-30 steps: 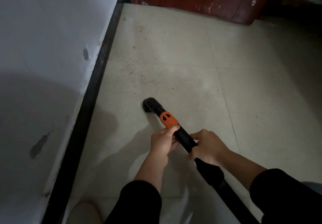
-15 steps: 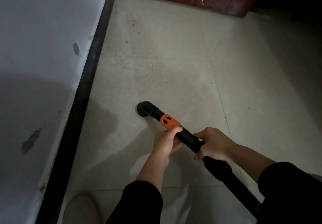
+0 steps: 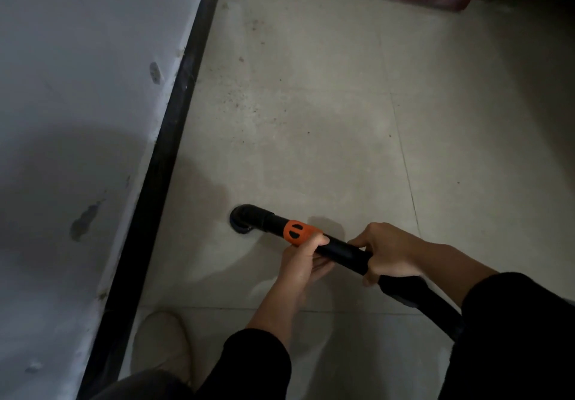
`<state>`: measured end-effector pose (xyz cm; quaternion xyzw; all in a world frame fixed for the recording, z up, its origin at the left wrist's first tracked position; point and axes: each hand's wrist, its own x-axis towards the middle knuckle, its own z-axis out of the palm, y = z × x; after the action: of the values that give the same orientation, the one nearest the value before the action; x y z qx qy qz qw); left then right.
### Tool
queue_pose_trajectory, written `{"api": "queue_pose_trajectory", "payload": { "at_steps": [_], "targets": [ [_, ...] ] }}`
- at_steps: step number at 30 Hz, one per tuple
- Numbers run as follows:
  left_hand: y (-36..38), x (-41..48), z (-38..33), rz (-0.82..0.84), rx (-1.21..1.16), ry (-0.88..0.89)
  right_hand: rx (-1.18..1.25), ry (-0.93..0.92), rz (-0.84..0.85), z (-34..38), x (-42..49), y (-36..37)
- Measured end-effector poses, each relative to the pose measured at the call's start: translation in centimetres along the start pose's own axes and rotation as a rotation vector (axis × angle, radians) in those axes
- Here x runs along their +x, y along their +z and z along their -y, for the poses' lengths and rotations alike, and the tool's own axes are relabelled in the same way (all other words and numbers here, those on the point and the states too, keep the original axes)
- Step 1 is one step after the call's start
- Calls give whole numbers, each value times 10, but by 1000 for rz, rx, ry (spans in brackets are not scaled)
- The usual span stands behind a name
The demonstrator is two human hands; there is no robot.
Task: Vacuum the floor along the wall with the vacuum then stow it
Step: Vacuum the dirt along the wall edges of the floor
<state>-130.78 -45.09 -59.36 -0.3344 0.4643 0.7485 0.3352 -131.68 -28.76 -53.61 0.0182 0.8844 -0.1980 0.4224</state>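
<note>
Head view: vacuum wand [image 3: 342, 252] low over floor [image 3: 311, 157], nozzle [image 3: 245, 219] down on tile, near black baseboard [image 3: 174, 138] but not touching.
L hand [image 3: 303, 259]: curled round wand just behind orange collar [image 3: 298, 232].
R hand [image 3: 389, 250]: wrapped round wand further back.
Risk 1: strip along baseboard missed if nozzle runs wide.
Risk 2: dirt specks [image 3: 245, 101] ahead left if stroke stops short.
Risk 3: L thumb on collar, prob. could loosen joint.
</note>
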Motion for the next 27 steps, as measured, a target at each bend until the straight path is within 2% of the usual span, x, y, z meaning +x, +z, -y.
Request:
{"api": "queue_pose_trajectory", "payload": {
  "at_steps": [9, 17, 23, 27],
  "targets": [
    [24, 14, -27, -83, 30, 65, 81, -4, -123, 1, 16, -11],
    [42, 23, -81, -198, 276, 65, 155, 44, -239, 20, 33, -26],
    [34, 42, -113, -136, 474, 83, 231, 70, -291, 34, 58, -31],
    [19, 57, -130, -134, 523, 90, 268, 68, -300, 47, 77, -29]
  ]
}}
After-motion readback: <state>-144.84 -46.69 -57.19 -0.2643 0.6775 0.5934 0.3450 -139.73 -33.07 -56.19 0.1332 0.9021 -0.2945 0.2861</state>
